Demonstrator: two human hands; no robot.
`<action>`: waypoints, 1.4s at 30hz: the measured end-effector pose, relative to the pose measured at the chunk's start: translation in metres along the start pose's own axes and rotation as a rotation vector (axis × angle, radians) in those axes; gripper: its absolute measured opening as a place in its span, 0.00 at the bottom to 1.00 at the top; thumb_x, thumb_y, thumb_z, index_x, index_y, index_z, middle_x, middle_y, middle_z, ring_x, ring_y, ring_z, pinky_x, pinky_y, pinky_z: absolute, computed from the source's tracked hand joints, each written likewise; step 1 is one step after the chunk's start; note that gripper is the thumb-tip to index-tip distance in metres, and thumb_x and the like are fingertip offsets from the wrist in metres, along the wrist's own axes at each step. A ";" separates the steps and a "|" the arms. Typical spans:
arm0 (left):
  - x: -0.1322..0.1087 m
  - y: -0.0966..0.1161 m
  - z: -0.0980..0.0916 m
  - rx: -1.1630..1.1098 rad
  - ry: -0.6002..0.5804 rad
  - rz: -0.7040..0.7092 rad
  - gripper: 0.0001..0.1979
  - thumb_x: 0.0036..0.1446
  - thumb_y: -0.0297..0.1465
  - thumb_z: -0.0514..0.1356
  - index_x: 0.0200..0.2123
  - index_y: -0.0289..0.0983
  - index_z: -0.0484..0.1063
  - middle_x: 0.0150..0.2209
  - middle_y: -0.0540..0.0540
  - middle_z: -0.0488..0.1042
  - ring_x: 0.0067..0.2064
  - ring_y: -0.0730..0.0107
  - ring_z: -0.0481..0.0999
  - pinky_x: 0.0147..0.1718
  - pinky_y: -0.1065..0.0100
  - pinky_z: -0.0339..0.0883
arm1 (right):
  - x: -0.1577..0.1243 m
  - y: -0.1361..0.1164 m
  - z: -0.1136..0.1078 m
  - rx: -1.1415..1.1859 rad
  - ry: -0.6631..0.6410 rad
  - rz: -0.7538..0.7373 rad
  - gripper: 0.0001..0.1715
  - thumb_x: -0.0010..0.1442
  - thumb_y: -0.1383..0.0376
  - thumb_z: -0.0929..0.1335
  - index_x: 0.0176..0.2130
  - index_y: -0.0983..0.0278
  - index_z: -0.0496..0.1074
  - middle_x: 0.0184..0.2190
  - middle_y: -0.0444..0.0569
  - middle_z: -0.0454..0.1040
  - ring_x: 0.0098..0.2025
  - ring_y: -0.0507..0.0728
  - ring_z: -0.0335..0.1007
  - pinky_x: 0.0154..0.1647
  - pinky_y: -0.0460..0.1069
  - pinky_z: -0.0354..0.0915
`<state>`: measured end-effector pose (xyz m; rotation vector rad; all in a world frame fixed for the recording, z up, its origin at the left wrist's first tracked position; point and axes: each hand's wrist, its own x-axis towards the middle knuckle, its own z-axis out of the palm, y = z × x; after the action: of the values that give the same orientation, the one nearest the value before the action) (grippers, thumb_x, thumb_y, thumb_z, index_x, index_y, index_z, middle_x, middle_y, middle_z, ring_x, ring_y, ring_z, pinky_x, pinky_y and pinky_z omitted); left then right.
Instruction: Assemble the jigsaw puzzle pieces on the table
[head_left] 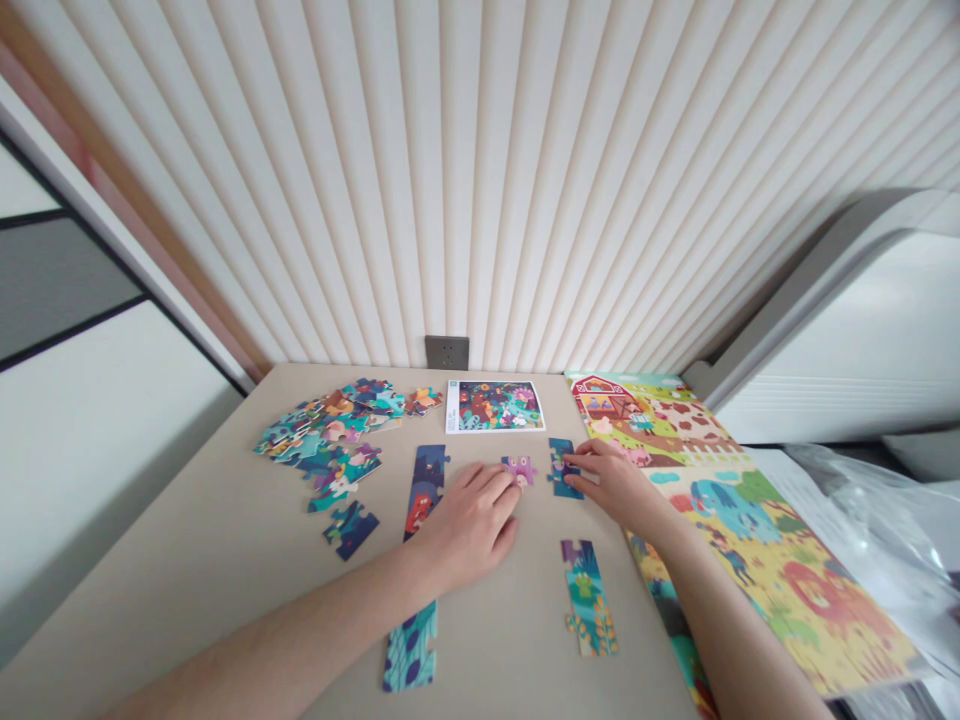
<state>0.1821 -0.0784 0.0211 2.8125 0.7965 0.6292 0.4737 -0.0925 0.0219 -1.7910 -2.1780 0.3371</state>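
Card: one, flat on table. Purple piece: one, in front of the card; left hand touching, fingers loosely bent, hold cannot be told. Blue piece: one, front-right of the card; right hand touching, fingertips slightly parted, pinch cannot be told. Long strip: front-left of the card, partly covered. Frog strip: farther front-right. Heap: pieces, left of the card.

Print on the picture card is too small to read.
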 end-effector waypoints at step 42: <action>-0.001 -0.001 0.002 0.003 -0.009 0.002 0.15 0.64 0.30 0.58 0.54 0.37 0.70 0.54 0.39 0.73 0.60 0.52 0.70 0.63 0.48 0.61 | 0.003 0.004 -0.001 0.058 -0.065 0.041 0.17 0.67 0.57 0.69 0.53 0.54 0.80 0.42 0.49 0.75 0.42 0.58 0.75 0.45 0.51 0.68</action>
<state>0.1819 -0.0778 0.0191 2.8170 0.7944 0.6160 0.4771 -0.0885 0.0220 -1.8197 -2.1542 0.4688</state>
